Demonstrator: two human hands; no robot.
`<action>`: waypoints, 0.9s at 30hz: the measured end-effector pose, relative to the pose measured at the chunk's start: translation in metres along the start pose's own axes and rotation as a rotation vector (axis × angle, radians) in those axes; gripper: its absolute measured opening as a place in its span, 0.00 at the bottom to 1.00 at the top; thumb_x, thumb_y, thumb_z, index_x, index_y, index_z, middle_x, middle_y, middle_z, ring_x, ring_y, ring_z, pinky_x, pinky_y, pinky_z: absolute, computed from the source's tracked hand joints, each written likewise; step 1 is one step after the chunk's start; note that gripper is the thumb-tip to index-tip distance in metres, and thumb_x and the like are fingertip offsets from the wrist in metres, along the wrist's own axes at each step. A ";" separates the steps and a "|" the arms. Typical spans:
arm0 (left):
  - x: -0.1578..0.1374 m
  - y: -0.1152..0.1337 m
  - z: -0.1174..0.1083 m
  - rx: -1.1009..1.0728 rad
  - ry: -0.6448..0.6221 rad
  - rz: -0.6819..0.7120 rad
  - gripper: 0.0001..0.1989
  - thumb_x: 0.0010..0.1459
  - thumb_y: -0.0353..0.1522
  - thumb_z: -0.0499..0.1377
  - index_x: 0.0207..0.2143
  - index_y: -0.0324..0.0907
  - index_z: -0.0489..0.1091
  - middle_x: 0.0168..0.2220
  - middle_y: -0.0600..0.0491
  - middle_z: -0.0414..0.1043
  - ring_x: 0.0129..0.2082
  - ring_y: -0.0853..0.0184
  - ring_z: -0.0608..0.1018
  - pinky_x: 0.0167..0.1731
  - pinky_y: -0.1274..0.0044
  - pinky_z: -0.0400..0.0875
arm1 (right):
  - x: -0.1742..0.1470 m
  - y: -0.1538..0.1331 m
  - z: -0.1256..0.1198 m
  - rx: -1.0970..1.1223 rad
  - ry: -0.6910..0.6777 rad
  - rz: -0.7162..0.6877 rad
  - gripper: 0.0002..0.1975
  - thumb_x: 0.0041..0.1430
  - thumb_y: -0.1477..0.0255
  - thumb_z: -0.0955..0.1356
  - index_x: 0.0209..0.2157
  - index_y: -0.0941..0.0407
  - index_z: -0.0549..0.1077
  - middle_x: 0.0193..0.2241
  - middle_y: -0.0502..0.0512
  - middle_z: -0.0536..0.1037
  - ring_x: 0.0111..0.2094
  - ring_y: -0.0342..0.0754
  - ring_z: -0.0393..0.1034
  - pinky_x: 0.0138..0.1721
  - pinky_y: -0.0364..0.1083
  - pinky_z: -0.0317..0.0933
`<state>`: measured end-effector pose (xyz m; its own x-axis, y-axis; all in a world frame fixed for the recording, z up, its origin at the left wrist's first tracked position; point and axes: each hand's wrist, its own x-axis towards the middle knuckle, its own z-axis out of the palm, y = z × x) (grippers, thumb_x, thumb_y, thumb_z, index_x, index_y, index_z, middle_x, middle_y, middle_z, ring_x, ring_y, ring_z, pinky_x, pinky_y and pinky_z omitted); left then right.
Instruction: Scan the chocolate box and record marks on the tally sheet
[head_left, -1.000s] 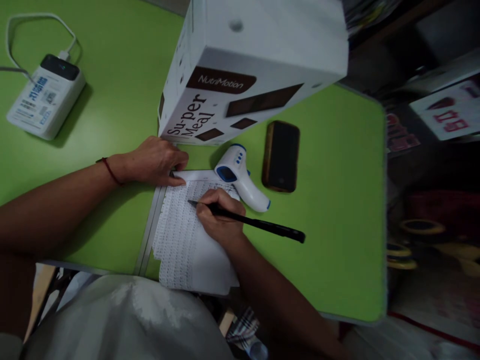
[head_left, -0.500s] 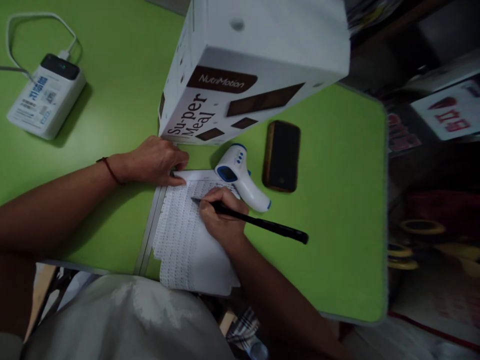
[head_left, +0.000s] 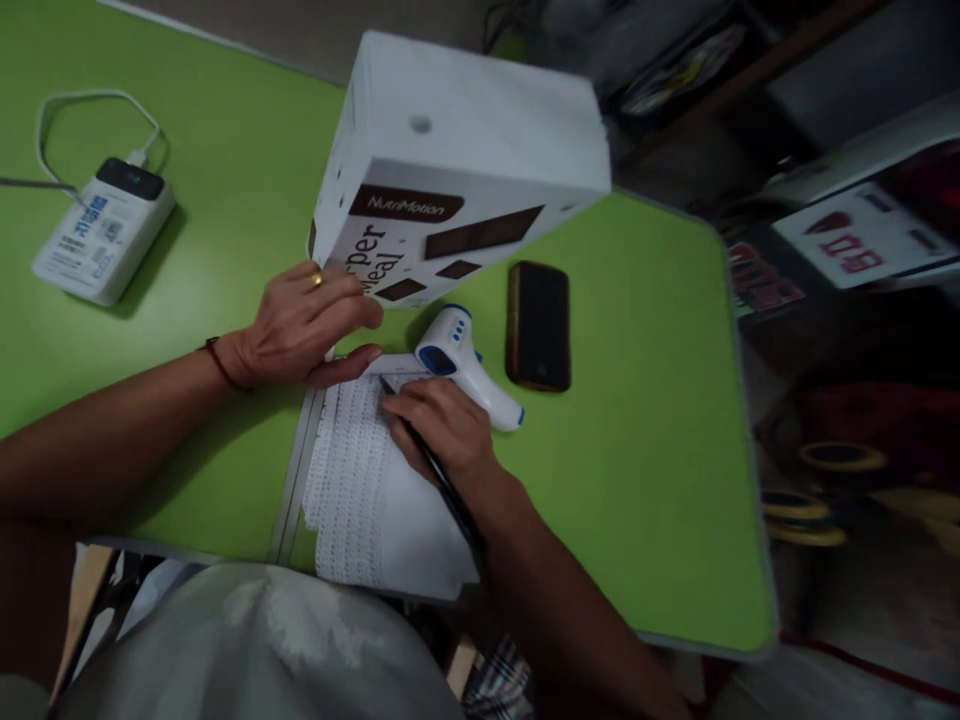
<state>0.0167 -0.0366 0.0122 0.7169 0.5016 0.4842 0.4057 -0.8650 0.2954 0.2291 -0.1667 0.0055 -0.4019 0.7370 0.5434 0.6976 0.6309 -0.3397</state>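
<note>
The right hand [head_left: 442, 425] gripped a black pen [head_left: 444, 482], likely stiff and light; the left hand [head_left: 307, 325] gaped over flimsy-looking written sheets [head_left: 352, 490], best held by their edges.

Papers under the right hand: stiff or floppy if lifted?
Probably floppy: the papers look thin, with a stepped left edge. They may slide out of line if pushed, as that edge suggests uneven layers. Lifting might shift the white thermometer gun, which appears to overlap their upper right corner.
</note>
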 end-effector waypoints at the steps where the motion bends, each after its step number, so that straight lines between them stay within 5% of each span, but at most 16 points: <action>1: -0.001 0.000 0.000 0.008 0.073 -0.019 0.19 0.62 0.51 0.52 0.40 0.48 0.70 0.37 0.50 0.76 0.41 0.59 0.78 0.48 0.62 0.68 | 0.000 0.002 -0.002 -0.052 -0.063 -0.043 0.11 0.66 0.79 0.65 0.43 0.52 0.76 0.34 0.55 0.80 0.35 0.50 0.74 0.36 0.50 0.69; 4: -0.004 -0.002 0.002 0.018 0.335 -0.046 0.23 0.61 0.55 0.52 0.45 0.48 0.67 0.45 0.47 0.74 0.49 0.55 0.75 0.56 0.55 0.63 | 0.001 0.004 -0.003 -0.127 -0.154 -0.119 0.15 0.68 0.81 0.61 0.46 0.54 0.76 0.36 0.57 0.81 0.37 0.50 0.74 0.38 0.51 0.69; 7: -0.003 -0.011 0.003 0.044 0.484 -0.274 0.37 0.59 0.60 0.54 0.60 0.45 0.56 0.63 0.37 0.61 0.68 0.47 0.60 0.66 0.50 0.53 | 0.002 0.007 -0.006 -0.207 -0.096 -0.050 0.17 0.66 0.82 0.62 0.49 0.52 0.75 0.39 0.57 0.80 0.40 0.51 0.73 0.39 0.51 0.68; 10: 0.001 -0.027 0.006 -0.099 0.419 -0.387 0.53 0.57 0.61 0.59 0.70 0.45 0.37 0.71 0.37 0.46 0.74 0.45 0.46 0.68 0.50 0.52 | -0.002 0.019 -0.014 -0.410 -0.037 0.250 0.17 0.61 0.74 0.68 0.52 0.54 0.74 0.45 0.64 0.78 0.44 0.59 0.71 0.41 0.57 0.67; 13: 0.003 -0.043 0.012 -0.316 0.280 -0.347 0.55 0.58 0.58 0.61 0.71 0.45 0.32 0.69 0.37 0.55 0.69 0.48 0.60 0.64 0.56 0.65 | -0.010 0.039 -0.019 -0.497 -0.145 0.485 0.22 0.57 0.65 0.71 0.52 0.59 0.74 0.43 0.69 0.77 0.42 0.63 0.71 0.38 0.58 0.67; 16: 0.002 -0.049 0.014 -0.387 0.215 -0.341 0.48 0.60 0.56 0.60 0.69 0.42 0.43 0.64 0.37 0.63 0.64 0.52 0.70 0.56 0.62 0.74 | -0.016 0.056 -0.021 -0.401 -0.223 0.573 0.20 0.58 0.66 0.70 0.50 0.60 0.75 0.38 0.67 0.78 0.38 0.60 0.72 0.37 0.57 0.68; 19: 0.002 -0.043 0.010 -0.409 0.253 -0.370 0.43 0.58 0.57 0.61 0.64 0.40 0.54 0.60 0.37 0.68 0.59 0.55 0.75 0.50 0.67 0.78 | -0.012 0.057 -0.025 -0.318 -0.044 0.652 0.22 0.53 0.67 0.73 0.49 0.59 0.75 0.38 0.65 0.78 0.39 0.60 0.72 0.38 0.58 0.69; 24: 0.000 -0.025 0.001 -0.552 0.228 -0.411 0.36 0.59 0.59 0.59 0.55 0.41 0.60 0.53 0.40 0.76 0.49 0.60 0.81 0.43 0.71 0.81 | 0.003 0.012 -0.029 0.145 0.587 0.667 0.28 0.48 0.62 0.77 0.51 0.52 0.72 0.40 0.60 0.79 0.36 0.55 0.75 0.32 0.53 0.71; 25: -0.001 -0.022 0.000 -0.556 0.198 -0.414 0.35 0.60 0.58 0.58 0.55 0.40 0.60 0.52 0.39 0.76 0.48 0.60 0.81 0.42 0.71 0.82 | 0.005 -0.001 -0.026 0.313 0.646 0.631 0.26 0.48 0.60 0.77 0.49 0.51 0.73 0.36 0.57 0.79 0.32 0.53 0.75 0.29 0.51 0.71; 27: -0.001 -0.018 0.000 -0.544 0.133 -0.420 0.32 0.63 0.56 0.56 0.55 0.40 0.61 0.52 0.38 0.76 0.47 0.60 0.82 0.40 0.71 0.82 | 0.007 -0.024 -0.018 0.721 0.529 0.621 0.24 0.51 0.57 0.75 0.48 0.50 0.75 0.32 0.56 0.80 0.29 0.53 0.75 0.28 0.52 0.72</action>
<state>0.0085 -0.0216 0.0058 0.4720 0.8195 0.3251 0.2667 -0.4842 0.8333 0.2207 -0.1808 0.0314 0.3271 0.8876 0.3241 0.1096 0.3051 -0.9460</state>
